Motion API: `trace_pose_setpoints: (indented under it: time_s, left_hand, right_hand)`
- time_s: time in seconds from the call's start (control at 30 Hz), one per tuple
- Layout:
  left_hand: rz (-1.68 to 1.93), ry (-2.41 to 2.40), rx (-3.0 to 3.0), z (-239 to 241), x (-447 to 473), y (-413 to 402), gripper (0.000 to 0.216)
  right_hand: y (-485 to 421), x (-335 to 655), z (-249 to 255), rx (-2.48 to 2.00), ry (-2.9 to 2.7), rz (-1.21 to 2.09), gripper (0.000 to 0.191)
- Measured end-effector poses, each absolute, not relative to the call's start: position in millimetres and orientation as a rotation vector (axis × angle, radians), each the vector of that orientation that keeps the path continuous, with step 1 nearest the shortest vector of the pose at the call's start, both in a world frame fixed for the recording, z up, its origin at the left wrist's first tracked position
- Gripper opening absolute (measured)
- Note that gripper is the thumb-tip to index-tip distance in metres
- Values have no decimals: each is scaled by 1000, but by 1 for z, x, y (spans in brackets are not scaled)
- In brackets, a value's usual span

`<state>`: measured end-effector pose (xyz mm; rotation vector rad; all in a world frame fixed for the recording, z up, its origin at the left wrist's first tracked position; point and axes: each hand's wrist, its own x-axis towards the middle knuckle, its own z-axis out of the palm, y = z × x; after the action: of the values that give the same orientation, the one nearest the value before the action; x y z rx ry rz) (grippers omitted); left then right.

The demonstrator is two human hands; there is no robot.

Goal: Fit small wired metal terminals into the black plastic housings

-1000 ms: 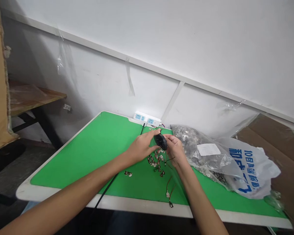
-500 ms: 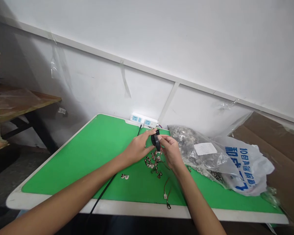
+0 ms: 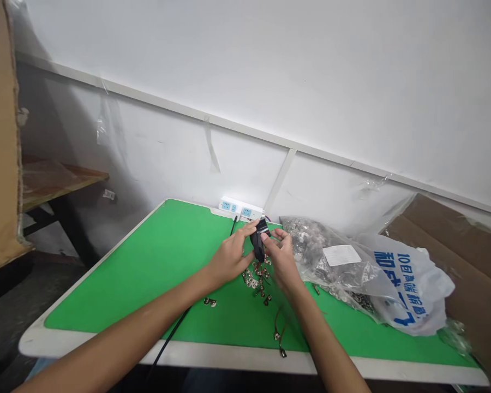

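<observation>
1. My left hand point(image 3: 229, 257) and right hand point(image 3: 282, 259) both pinch a small black part point(image 3: 258, 244) between their fingertips, held over the far middle of the green table point(image 3: 155, 256).
2. Loose metal clips point(image 3: 257, 278) lie just beneath it.
3. A bag of metal parts point(image 3: 327, 256) sits to the right, and a power strip point(image 3: 240, 208) lies just beyond.

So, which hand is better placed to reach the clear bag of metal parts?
The right hand, probably: the clear bag lies just to its right, while the left hand is on the far side of the black part that both hold.
</observation>
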<state>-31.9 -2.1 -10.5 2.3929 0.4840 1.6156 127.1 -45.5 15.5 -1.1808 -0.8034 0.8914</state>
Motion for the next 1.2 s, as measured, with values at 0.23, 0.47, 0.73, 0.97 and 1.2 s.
trace_pose_setpoints:
  time_s: [0.23,0.47,0.73,0.97,1.2]
  left_hand:
    - [1652,404,2550,-10,-26,2,59]
    - [1536,483,2450,5,-27,-3,71]
    - [1483,724,2440,21,-28,-9,72]
    - [1405,839,2420,14,-31,-3,68]
    - [1367,648,2383,19,-35,1,88]
  right_hand:
    - [-44,148,27,-844,-728,1703,36]
    - [-45,153,25,-801,-693,1910,27]
    - [-44,143,27,-914,-810,1457,48]
    - [-49,146,35,-898,-1007,1070,54]
    - [-36,161,23,-970,-754,1175,35]
